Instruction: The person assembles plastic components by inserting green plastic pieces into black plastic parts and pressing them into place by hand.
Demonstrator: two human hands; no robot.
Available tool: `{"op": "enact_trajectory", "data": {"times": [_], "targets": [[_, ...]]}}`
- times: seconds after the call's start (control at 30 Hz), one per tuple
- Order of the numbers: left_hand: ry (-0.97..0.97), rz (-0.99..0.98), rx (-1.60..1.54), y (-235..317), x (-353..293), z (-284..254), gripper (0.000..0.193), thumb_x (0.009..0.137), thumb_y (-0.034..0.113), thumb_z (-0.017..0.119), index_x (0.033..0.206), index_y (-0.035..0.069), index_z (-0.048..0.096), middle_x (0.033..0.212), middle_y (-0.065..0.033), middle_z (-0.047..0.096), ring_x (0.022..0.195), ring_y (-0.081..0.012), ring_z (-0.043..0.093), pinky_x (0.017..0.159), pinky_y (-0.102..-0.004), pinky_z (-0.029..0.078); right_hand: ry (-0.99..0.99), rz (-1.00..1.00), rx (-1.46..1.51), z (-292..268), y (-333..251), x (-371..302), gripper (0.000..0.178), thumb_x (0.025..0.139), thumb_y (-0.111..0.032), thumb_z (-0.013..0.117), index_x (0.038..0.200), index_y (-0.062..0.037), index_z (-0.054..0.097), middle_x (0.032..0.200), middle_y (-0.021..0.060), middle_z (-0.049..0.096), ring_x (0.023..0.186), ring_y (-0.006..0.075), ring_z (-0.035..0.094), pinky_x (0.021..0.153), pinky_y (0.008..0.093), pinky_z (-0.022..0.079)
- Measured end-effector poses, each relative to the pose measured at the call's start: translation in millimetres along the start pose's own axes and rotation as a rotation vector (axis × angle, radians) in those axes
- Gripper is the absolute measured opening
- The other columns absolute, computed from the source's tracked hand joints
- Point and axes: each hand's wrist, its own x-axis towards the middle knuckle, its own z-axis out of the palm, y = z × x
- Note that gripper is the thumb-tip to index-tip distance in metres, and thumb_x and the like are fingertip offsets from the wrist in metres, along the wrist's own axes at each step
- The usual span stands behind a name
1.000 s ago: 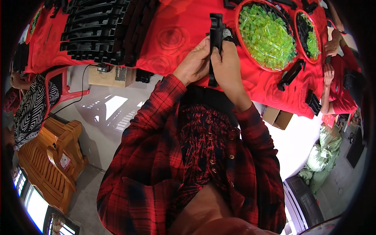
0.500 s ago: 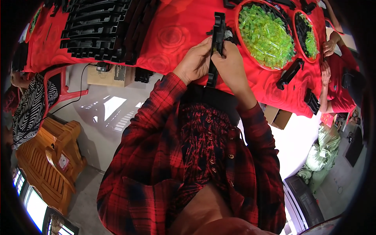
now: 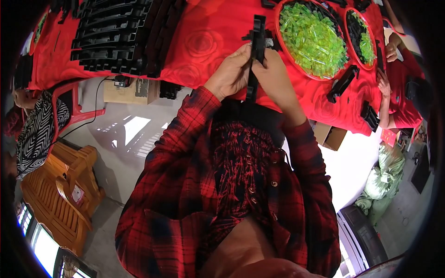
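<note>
A long, narrow black plastic part (image 3: 258, 34) stands nearly upright in the picture between my hands, over the near edge of the red-covered table (image 3: 202, 44). My left hand (image 3: 232, 72) grips its left side, thumb uppermost. From the right, my right hand (image 3: 274, 76) closes on the part, with thumb and bent fingers pressed to it around its middle. Whether a small piece is pinched in the right fingers is hidden. Just behind the part lies a dark object with a pale patch (image 3: 268, 42), partly covered by it.
Several similar black parts (image 3: 111, 37) are stacked at left. Right of my hands, a red-rimmed basin (image 3: 320, 79) holds green translucent pieces; a smaller basin (image 3: 346, 23) holds black and green ones. Black parts (image 3: 343, 85) lie near the right edge. A co-worker's hand (image 3: 384, 83) is beyond.
Both my hands keep their grip on the black part, with only a slight shift of the right hand. The co-worker's hands at right have moved a little.
</note>
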Motion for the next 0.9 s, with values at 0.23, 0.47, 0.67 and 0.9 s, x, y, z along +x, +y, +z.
{"op": "enact_trajectory", "data": {"times": [0.23, 0.47, 0.67, 0.9], "targets": [[-0.017, -0.062, -0.007, 3, -4, 11, 0.03, 0.108, 0.02, 0.04, 0.128, 0.002, 0.052, 0.112, -0.0139, 0.065, 0.098, -0.0223, 0.069, 0.084, -0.0322, 0.06, -0.291, 0.242, 0.521, -31, -23, -13, 0.013, 0.092, -0.014, 0.062, 0.09, -0.0034, 0.055, 0.079, -0.0058, 0.045, 0.073, 0.0055, 0.043, 0.062, 0.0249, 0.037], [-0.017, -0.048, -0.105, 3, -6, 7, 0.032, 0.108, 0.024, 0.039, 0.127, 0.002, 0.051, 0.109, -0.014, 0.065, 0.094, -0.0227, 0.07, 0.079, -0.0298, 0.062, -0.31, 0.374, 0.783, -40, -42, -18, 0.025, 0.098, -0.019, 0.061, 0.115, -0.0019, 0.061, 0.089, -0.0045, 0.052, 0.083, 0.0062, 0.051, 0.079, 0.0238, 0.048], [0.005, -0.077, -0.052, 4, -9, 17, 0.034, 0.107, 0.028, 0.041, 0.126, 0.004, 0.052, 0.108, -0.0103, 0.066, 0.094, -0.0203, 0.069, 0.081, -0.0305, 0.061, -0.231, 0.397, 0.797, -35, -36, -19, 0.029, 0.097, -0.016, 0.062, 0.12, -0.0002, 0.059, 0.093, -0.0029, 0.055, 0.083, 0.0074, 0.053, 0.076, 0.0245, 0.047], [0.06, -0.021, 0.124, -7, -7, 25, 0.038, 0.107, 0.036, 0.039, 0.13, 0.008, 0.051, 0.109, -0.0093, 0.066, 0.103, -0.0204, 0.065, 0.091, -0.0368, 0.054, 0.018, 0.154, 0.504, -4, -21, -22, 0.022, 0.099, -0.01, 0.057, 0.118, 0.0016, 0.057, 0.092, -0.0011, 0.061, 0.078, 0.0044, 0.053, 0.068, 0.0207, 0.046]]}}
